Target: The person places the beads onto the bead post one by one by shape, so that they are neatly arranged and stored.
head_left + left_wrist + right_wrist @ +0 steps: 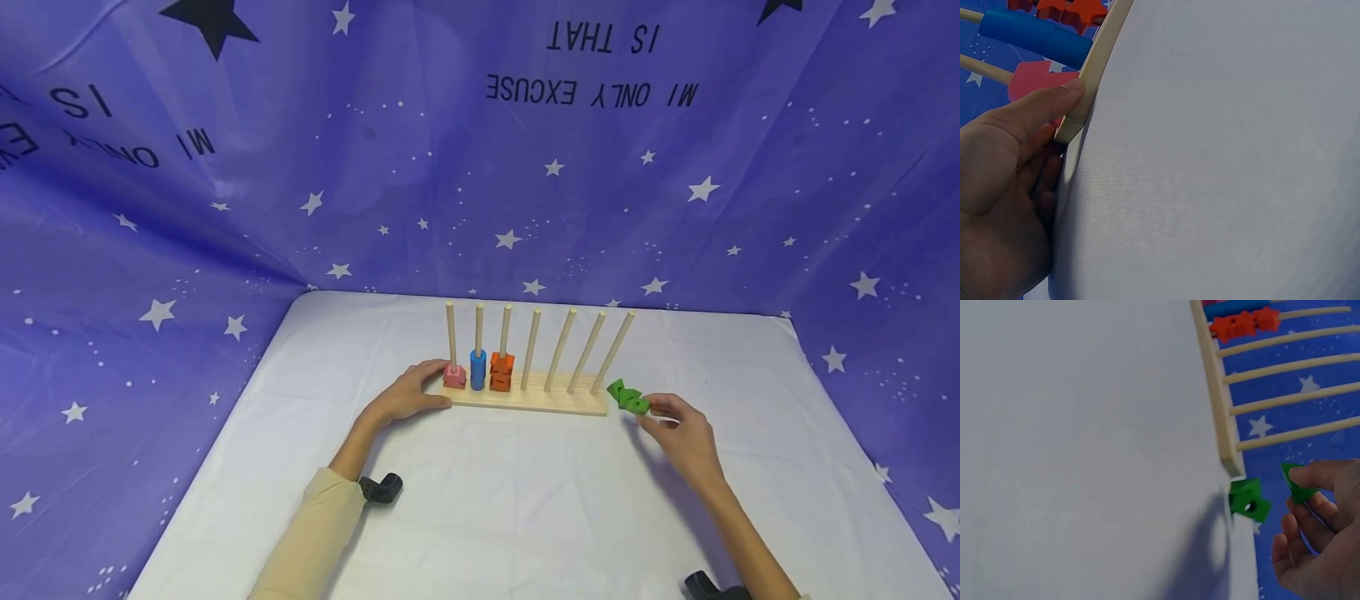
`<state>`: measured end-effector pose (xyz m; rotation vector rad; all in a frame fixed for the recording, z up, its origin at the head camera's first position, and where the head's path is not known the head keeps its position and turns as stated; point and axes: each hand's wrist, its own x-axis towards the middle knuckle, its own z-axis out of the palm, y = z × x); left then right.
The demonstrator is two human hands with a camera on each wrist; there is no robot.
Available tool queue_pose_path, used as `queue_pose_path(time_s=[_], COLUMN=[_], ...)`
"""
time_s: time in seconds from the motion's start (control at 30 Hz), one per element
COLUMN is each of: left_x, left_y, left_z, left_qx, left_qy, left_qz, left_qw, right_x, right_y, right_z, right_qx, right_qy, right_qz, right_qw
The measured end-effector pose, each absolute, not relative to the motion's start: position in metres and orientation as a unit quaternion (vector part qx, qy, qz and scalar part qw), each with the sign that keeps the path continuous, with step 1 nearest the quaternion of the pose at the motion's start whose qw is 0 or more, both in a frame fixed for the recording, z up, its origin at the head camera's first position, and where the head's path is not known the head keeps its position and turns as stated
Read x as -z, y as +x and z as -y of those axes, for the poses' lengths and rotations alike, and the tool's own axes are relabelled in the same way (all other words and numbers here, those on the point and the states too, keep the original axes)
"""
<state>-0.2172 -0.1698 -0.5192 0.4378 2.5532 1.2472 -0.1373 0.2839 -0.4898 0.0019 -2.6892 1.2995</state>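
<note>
A wooden peg board (528, 402) with several upright pegs stands on the table. My left hand (408, 393) grips its left end, the thumb (1060, 100) on the front edge and the fingers round the end. Pink blocks (454, 377), blue cylinders (478, 371) and orange notched blocks (502, 372) sit on the three leftmost pegs. Off the board's right end, my right hand (686, 435) pinches a green triangular block (1300, 485) between thumb and fingers. More green triangular blocks (1249, 499), one showing a hole, lie between that hand and the board.
A white cloth (525, 500) covers the table. Behind it and at both sides hangs a purple-blue curtain (465, 192) with stars and lettering. A black wrist device (382, 488) is on the left forearm, another (712, 586) near the right forearm.
</note>
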Motion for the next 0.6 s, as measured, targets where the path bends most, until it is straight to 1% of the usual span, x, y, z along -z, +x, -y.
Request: queue_pose_path(time_s=[0.2, 0.37, 0.6], left_x=[0.519, 0.518, 0.518], left_y=[-0.218, -0.217, -0.217], left_z=[0.169, 0.169, 0.169], left_qx=[-0.429, -0.428, -0.430], left_qy=[0.149, 0.149, 0.150], left_qz=[-0.880, -0.881, -0.880], left_qw=[0.136, 0.137, 0.135], right_x=[0.458, 0.423, 0.385], right_y=[-0.139, -0.142, -0.151], right_z=[-0.264, -0.240, -0.206], right_qx=[-0.475, -0.538, -0.556], right_qy=[0.049, 0.111, 0.198], right_qz=[0.867, 0.819, 0.784], right_qw=[0.144, 0.164, 0.190])
